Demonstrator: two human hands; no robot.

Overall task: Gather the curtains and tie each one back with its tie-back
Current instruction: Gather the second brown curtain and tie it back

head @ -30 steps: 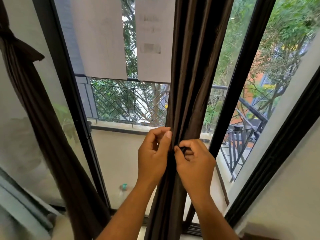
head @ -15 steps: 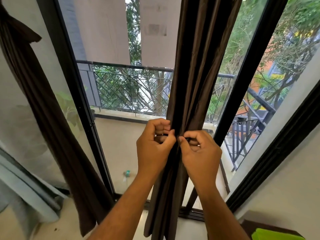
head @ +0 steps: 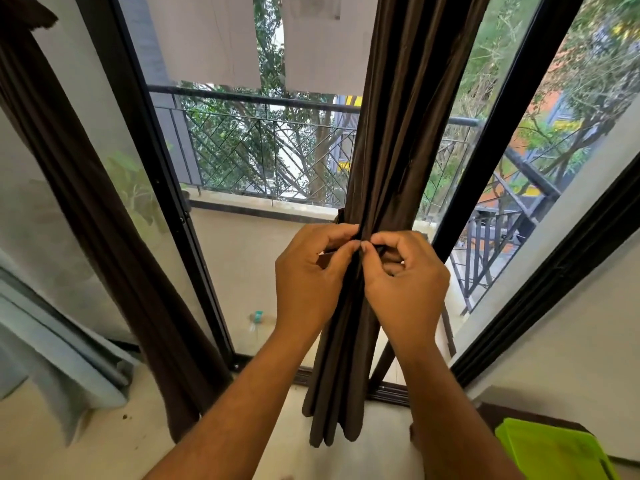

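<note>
Both hands, left hand (head: 311, 275) and right hand (head: 403, 278), pinch the thin dark tie-back (head: 379, 248) ends around the gathered brown curtain (head: 388, 150) at centre; tying underway, knot needs cinching next.

Floor (head: 374, 441): pale, speckled with small dark bits left of gathered curtain (head: 332, 393). Curtain's hem hangs at floor level; contact cannot be told. Left of curtain: second dark curtain (head: 173, 368), lower end reaching floor, then grey-blue cloth (head: 69, 372) draped down onto floor. Right of curtain, at lower corner: bright green flat object (head: 554, 452). Beyond glass, on balcony floor (head: 242, 271), small bottle (head: 257, 317) lying left of curtain.
</note>
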